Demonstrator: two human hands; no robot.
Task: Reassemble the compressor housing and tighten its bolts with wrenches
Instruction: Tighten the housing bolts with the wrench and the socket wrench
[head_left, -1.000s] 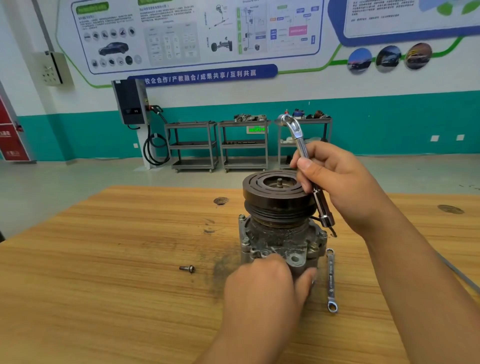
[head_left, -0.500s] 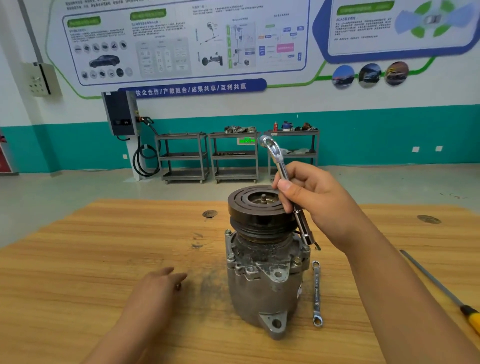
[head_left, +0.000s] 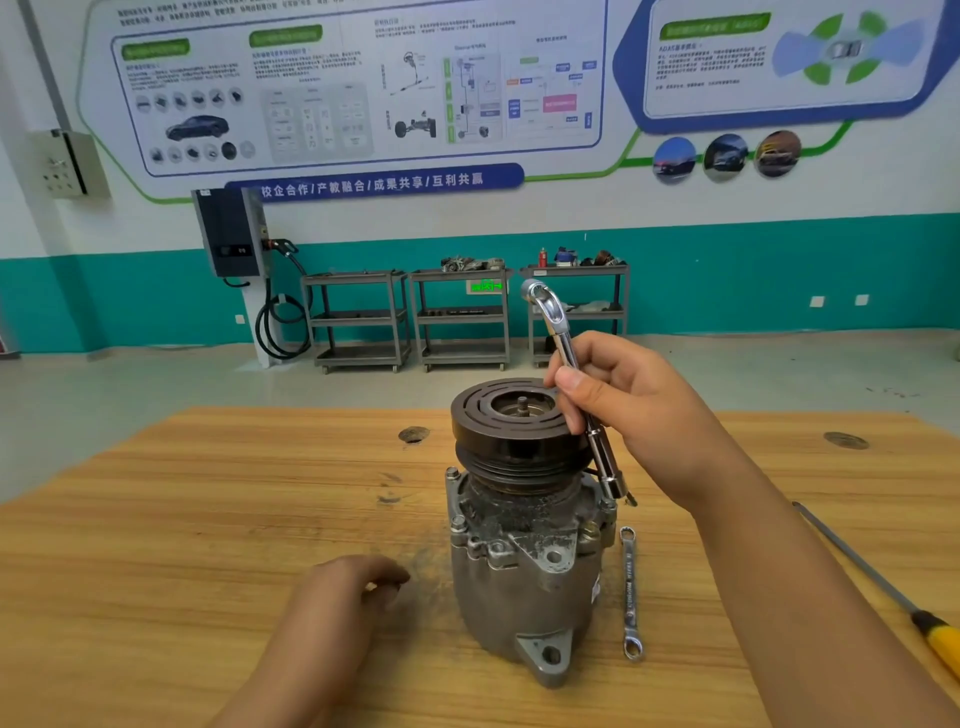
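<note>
a grey compressor (head_left: 524, 587) stands upright at the middle of the wooden desk (head_left: 208, 519), its dark pulley (head_left: 498, 431) on top. the right hand (head_left: 639, 410), at 2 o'clock from it, grips a bent chrome socket wrench (head_left: 605, 465), whose lower end sits at the housing flange at 3 o'clock. the left hand (head_left: 343, 592) rests on the desk at 8 o'clock with its fingers curled down; whether they pinch anything cannot be told. a ring spanner (head_left: 629, 587) lies flat just beside the housing at 4 o'clock, and a yellow-handled screwdriver (head_left: 935, 642) lies farther out that way.
</note>
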